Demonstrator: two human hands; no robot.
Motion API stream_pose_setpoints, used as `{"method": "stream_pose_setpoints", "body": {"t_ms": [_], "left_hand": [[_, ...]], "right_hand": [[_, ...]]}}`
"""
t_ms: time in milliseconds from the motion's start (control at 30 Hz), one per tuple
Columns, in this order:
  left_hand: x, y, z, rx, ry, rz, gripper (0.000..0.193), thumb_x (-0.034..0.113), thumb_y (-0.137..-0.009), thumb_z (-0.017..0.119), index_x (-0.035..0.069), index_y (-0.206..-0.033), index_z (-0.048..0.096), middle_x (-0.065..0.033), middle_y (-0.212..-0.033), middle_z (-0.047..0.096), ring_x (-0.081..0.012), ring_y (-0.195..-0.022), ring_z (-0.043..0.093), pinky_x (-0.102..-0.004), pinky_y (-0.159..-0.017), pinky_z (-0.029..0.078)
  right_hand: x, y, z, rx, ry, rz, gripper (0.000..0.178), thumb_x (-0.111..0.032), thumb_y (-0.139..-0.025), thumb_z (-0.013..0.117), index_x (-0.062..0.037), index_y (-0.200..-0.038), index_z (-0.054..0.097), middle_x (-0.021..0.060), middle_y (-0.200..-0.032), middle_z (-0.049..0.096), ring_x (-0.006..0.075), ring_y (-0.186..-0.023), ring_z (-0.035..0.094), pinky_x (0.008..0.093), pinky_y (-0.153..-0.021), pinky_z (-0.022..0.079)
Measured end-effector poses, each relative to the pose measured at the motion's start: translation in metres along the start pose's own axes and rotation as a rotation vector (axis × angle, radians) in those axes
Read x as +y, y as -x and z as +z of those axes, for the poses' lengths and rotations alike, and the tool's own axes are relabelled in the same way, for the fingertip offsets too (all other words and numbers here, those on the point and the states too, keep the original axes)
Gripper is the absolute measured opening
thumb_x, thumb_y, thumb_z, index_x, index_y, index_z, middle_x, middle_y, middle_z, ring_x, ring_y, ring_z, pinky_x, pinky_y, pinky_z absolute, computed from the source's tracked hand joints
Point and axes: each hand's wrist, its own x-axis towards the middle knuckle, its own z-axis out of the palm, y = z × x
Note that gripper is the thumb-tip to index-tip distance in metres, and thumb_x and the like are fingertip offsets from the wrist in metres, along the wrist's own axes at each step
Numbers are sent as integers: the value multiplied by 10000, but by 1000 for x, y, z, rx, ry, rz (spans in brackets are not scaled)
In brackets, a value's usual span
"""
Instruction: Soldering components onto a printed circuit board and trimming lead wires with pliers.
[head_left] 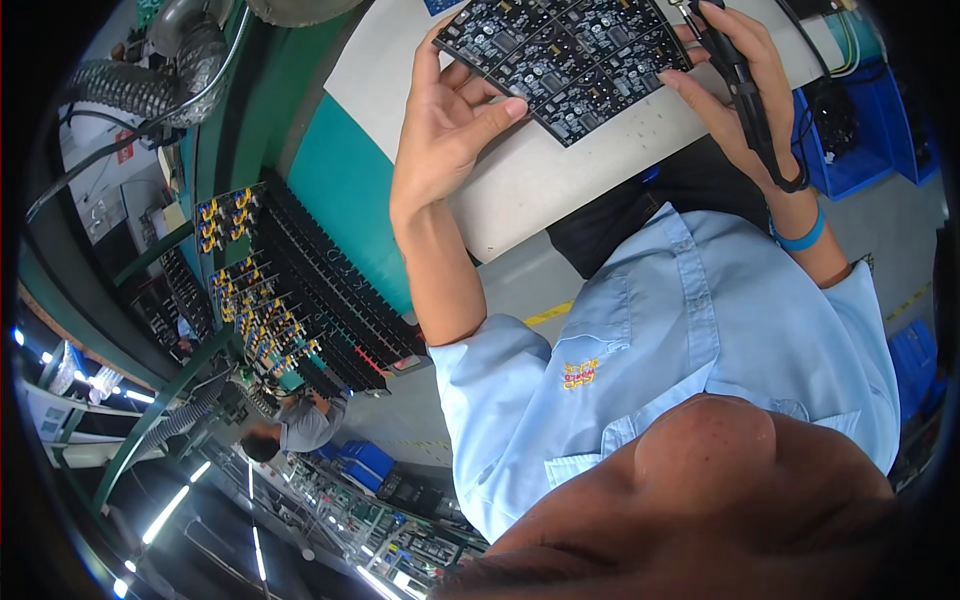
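Observation:
A dark circuit board panel (572, 62), divided into several repeated sections full of small parts, is held tilted over the white work surface (520, 200). My left hand (445, 135) grips its left edge, thumb on the top face and fingers beneath. At the right edge, the thumb and fingertips of my right hand (745, 85) touch the board. That same hand also holds a black pen-shaped tool (742, 90) with a cord, which looks like a soldering iron. The tool's tip end lies near the upper picture edge and is hard to make out. A blue band circles my right wrist.
Blue bins (850, 165) with dark parts stand at the right. Left of the work surface is a green mat (345, 170), then black racks (330, 270) and yellow-tipped parts (265, 310). A ribbed duct (130, 88) hangs upper left. Another person (310, 425) is farther off.

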Motion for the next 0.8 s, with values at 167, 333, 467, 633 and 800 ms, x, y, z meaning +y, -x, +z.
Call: {"method": "stream_pose_setpoints", "body": {"t_ms": [167, 333, 467, 633, 800], "left_hand": [[12, 12, 2, 44, 8, -20, 758, -212, -805, 615, 35, -1461, 326, -205, -1212, 592, -296, -1031, 665, -347, -870, 569], [22, 27, 10, -3, 31, 51, 763, -188, -816, 626, 37, -1474, 312, -212, -1206, 589, -295, -1046, 655, -354, -875, 568], [47, 42, 28, -136, -278, 113, 848, -112, -883, 604, 111, -1563, 150, -210, -1319, 518, -267, -1115, 591, -348, -895, 547], [56, 69, 64, -115, -493, 305, 787, -120, -859, 596, 88, -1521, 225, -201, -1307, 533, -249, -1087, 600, -335, -890, 543], [44, 95, 100, 40, -680, 568, 663, -174, -781, 597, 10, -1399, 442, -188, -1225, 599, -237, -1004, 651, -316, -872, 548]], "right_hand": [[-5, 0, -1, -28, 9, -61, 692, -51, -750, 822, 16, -1354, 491, 169, -1190, 546, 260, -953, 596, 334, -843, 496], [-34, -1, -14, -32, -163, 47, 760, -67, -777, 816, 15, -1421, 420, 162, -1212, 538, 250, -1004, 616, 313, -863, 517], [-72, -17, -31, 105, -219, 262, 799, -48, -799, 794, 13, -1465, 357, 157, -1239, 521, 240, -1033, 622, 293, -871, 526], [-60, -23, -64, 217, -391, 131, 808, -24, -825, 758, 13, -1495, 309, 160, -1265, 504, 232, -1044, 626, 271, -851, 530], [-80, -13, -74, 278, -436, 185, 779, -17, -846, 725, 12, -1500, 303, 159, -1264, 504, 223, -1016, 626, 266, -842, 529]]}}
